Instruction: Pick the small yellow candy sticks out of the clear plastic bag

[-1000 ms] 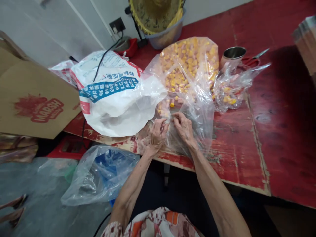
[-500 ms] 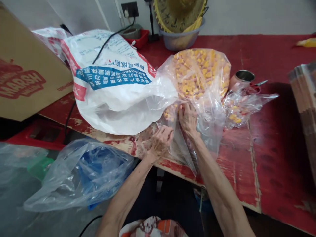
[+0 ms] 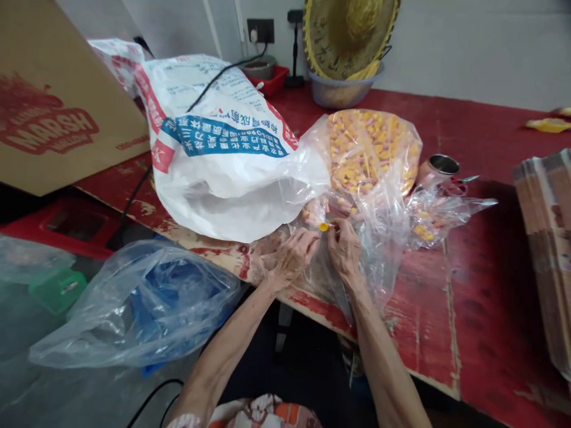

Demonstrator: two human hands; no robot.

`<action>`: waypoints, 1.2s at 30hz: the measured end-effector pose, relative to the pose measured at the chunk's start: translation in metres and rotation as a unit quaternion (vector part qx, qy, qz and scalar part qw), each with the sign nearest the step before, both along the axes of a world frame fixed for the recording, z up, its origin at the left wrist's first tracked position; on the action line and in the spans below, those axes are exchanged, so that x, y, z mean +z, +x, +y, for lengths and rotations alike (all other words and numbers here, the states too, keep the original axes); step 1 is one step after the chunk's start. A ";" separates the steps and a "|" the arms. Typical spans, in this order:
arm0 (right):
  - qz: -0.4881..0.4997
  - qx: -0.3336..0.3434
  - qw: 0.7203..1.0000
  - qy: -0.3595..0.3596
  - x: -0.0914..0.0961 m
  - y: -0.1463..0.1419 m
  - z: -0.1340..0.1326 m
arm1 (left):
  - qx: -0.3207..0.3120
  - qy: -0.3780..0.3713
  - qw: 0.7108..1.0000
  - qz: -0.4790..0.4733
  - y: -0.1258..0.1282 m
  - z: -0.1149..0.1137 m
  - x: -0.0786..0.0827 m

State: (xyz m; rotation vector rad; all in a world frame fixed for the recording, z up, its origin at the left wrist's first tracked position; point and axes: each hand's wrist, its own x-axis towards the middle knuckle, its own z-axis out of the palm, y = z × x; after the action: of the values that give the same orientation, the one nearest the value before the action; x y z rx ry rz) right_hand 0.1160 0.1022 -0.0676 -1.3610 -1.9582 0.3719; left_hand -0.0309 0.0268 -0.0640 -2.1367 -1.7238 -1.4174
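My right hand (image 3: 346, 248) is closed in a pinch on a small piece with a round yellow end (image 3: 323, 227), at the table's front edge. Just left of it, my left hand (image 3: 296, 254) has its fingers curled together; what they hold, if anything, is hidden. Behind both hands lies a clear plastic bag (image 3: 375, 148) full of small yellow and pink pieces, its loose mouth spread towards me. A few more such pieces show in the bag's opening. A white woven sack (image 3: 241, 193) with blue and red print rests to the left, close to my left hand.
Right of the bag are a smaller clear bag (image 3: 423, 230) and a metal-rimmed cup (image 3: 441, 165). A cardboard box (image 3: 75, 107) stands at left, stacked flat brown pieces (image 3: 544, 238) at right. A straw hat (image 3: 330, 41) leans in a basin (image 3: 341, 92). Clear plastic (image 3: 111, 321) hangs low at left.
My right hand has drawn back towards me from the bag's opening, and a yellow-ended piece now shows in its fingers. My left hand stays close by. The view has shifted slightly.
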 end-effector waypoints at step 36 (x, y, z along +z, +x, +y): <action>0.042 0.110 0.992 0.050 -0.003 -0.043 -0.062 | 0.216 -0.007 0.969 -0.119 -0.081 -0.103 -0.006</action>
State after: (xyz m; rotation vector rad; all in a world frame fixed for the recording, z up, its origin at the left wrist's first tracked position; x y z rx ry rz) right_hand 0.0735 0.0399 -0.0702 -1.0522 -2.0328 0.4207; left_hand -0.1118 -0.0763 -0.0695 -1.5039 -2.1168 -1.5728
